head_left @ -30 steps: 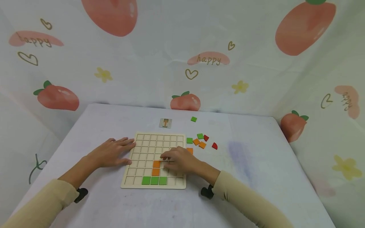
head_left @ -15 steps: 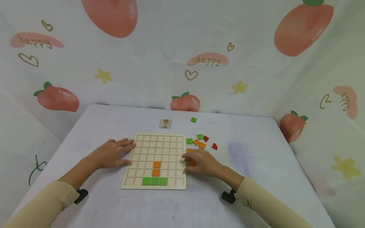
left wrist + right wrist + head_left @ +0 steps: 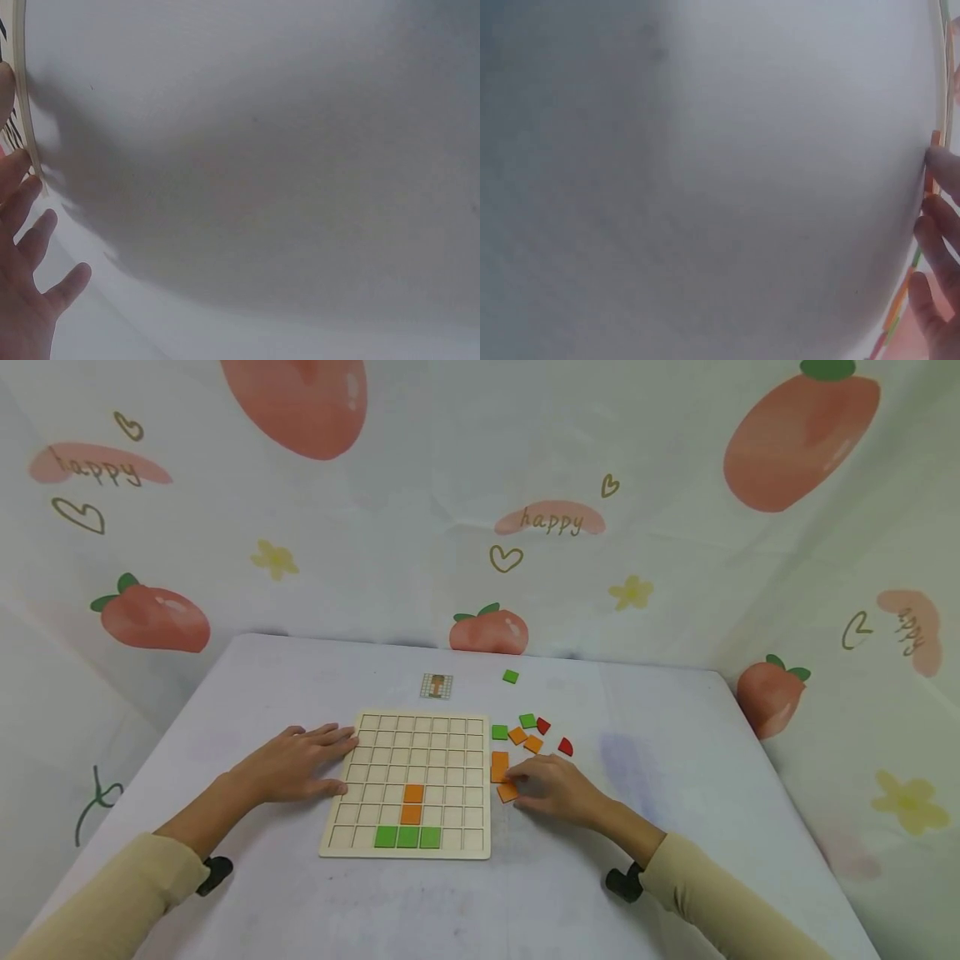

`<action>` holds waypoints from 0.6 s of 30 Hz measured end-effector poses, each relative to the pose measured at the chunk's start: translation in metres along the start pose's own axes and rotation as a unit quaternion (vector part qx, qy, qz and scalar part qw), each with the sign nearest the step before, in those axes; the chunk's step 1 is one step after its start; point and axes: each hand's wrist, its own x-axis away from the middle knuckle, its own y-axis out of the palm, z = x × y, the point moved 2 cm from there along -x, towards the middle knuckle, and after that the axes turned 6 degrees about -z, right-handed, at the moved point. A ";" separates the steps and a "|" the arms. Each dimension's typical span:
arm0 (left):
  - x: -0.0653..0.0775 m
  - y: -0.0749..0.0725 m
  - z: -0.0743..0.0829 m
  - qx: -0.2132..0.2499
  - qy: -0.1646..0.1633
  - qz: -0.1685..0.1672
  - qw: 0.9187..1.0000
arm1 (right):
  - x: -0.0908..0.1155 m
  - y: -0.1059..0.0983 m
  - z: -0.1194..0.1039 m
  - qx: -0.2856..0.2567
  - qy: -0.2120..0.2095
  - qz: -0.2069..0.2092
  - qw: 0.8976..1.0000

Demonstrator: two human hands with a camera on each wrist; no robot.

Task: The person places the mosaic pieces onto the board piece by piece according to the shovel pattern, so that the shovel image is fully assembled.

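Observation:
A pale wooden grid board [image 3: 371,756] lies on the table, with three green square tiles [image 3: 407,837] in its bottom row and two orange square tiles [image 3: 411,814] stacked above the middle one. My left hand [image 3: 296,766] rests at the board's left edge, fingers spread and fingertips on the rim; the left wrist view shows these fingers [image 3: 22,196] too. Just off the right edge, my right hand [image 3: 558,789] has thumb and forefinger at opposite sides of a loose orange square tile [image 3: 507,792]. In the right wrist view that orange tile [image 3: 935,139] shows by the thumb.
Beyond the right hand lie loose orange [image 3: 533,744], green [image 3: 499,732] and red quarter-round [image 3: 566,747] tiles. An orange piece [image 3: 499,764] sits against the board's right edge. Behind the board are a small pattern card [image 3: 437,686] and a single green tile [image 3: 511,677].
My right hand has left the board's middle, moving right to the loose orange tile beside the board. My left hand has stayed at the left edge. The tiles on the board look the same.

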 end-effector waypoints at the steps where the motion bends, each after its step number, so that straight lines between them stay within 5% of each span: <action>1: 0.000 0.000 0.000 0.000 -0.001 0.000 1.000 | 0.000 0.001 0.001 -0.001 -0.003 -0.001 1.000; 18: 0.000 0.002 -0.001 0.001 -0.002 0.003 1.000 | -0.001 0.001 0.002 -0.006 -0.029 0.003 1.000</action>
